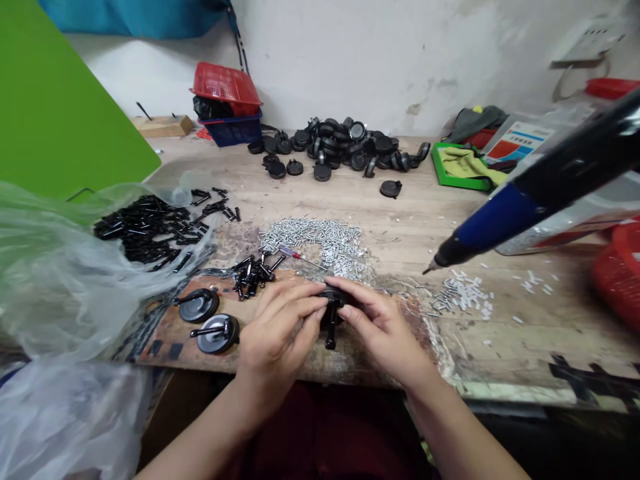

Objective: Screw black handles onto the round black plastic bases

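Observation:
Between my two hands, near the front edge of the bench, is a black caster wheel (332, 298) with a shiny black stem (331, 330) pointing toward me. My left hand (280, 323) has its fingertips closed on the wheel's left side. On the right side, my right hand (377, 327) pinches it between thumb and fingers, which partly cover it. To the left lie two similar casters with stems, a farther one (199, 305) and a nearer one (218, 333). Beyond my hands are loose black stems (256, 273), a small screwdriver (291, 253) and silver pins (310, 233).
A blue-black electric screwdriver (500, 217) hangs at right, above white plastic pieces (465, 293). Many black wheels (340, 143) are heaped by the wall. More stems (145, 227) lie by a clear plastic bag (45, 267). A green tray (443, 175) stands at the back right.

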A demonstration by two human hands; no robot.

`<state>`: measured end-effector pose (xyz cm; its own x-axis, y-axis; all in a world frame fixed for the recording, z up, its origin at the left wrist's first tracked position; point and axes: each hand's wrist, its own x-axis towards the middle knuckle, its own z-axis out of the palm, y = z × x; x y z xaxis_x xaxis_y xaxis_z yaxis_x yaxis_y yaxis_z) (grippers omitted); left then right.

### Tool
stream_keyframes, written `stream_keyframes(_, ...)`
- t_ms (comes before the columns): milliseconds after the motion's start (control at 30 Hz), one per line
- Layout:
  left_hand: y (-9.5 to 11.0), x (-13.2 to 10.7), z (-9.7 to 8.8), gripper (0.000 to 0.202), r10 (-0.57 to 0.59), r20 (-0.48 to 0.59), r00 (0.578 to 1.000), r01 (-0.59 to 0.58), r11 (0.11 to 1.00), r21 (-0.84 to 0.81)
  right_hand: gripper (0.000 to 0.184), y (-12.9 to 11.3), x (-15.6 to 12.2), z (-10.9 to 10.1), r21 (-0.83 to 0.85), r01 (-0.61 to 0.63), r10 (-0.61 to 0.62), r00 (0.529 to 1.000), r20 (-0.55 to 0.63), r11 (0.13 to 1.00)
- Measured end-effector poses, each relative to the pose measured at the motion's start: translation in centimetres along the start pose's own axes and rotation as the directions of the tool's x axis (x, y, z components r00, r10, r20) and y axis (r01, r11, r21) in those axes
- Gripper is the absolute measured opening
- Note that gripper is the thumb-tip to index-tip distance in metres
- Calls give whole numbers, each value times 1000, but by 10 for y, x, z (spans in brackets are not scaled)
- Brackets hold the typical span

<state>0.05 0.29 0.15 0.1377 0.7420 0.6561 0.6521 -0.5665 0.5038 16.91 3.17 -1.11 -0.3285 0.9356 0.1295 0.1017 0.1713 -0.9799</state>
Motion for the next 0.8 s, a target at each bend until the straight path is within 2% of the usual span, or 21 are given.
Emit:
stream_keyframes(167, -2, 5, -1, 19, 56, 40, 998, -57, 998, 17, 40, 0, -3, -1, -46, 37, -38, 999, -21, 998)
stream_keyframes(233, -4, 2, 1, 23, 47, 50, 998, -48, 999, 11, 39, 2, -3, 0, 32, -5, 6, 999, -41, 999)
stream_keyframes(333, -6, -6, 6, 30, 20, 125, 992, -17, 999, -27, 36, 7, -2, 4, 273, -101, 120, 991, -52, 957)
stream_keyframes(433, -10, -14, 13, 56, -41, 283, 958, 62, 996, -64, 33, 12, 0, 10, 424, -196, 230, 973, -30, 884)
stream_keyframes(500, -13, -19, 19, 73, -102, 328, 939, 121, 992, -39, 32, 15, 1, 14, 446, -235, 278, 960, -32, 864)
stream_keyframes(567, -16, -21, 24, 70, -153, 254, 955, 163, 986, -19, 33, 16, 2, 17, 439, -232, 276, 960, -39, 868)
stream_keyframes(633, -19, -20, 27, 56, -232, 122, 965, 242, 967, -78, 33, 15, 5, 18, 370, -203, 223, 975, -10, 906)
stream_keyframes(667, -21, -18, 27, 50, -309, 84, 947, 319, 934, -159, 29, 13, 9, 17, 290, -177, 183, 983, 8, 941)
stream_keyframes(700, -22, -15, 26, 45, -413, 86, 907, 420, 864, -277, 24, 11, 15, 16, 171, -142, 142, 990, 15, 975)
stream_keyframes(733, -23, -12, 24, 40, -521, 127, 844, 522, 743, -418, 23, 9, 24, 15, 15, -99, 99, 995, 0, 995)
stream_keyframes(767, -23, -8, 21, 35, -610, 196, 768, 600, 576, -555, 26, 8, 35, 14, -176, -53, 48, 998, -28, 983)
stream_keyframes(800, -24, -5, 19, 30, -664, 273, 696, 635, 391, -666, 30, 8, 48, 14, -365, -19, -4, 998, -61, 931)
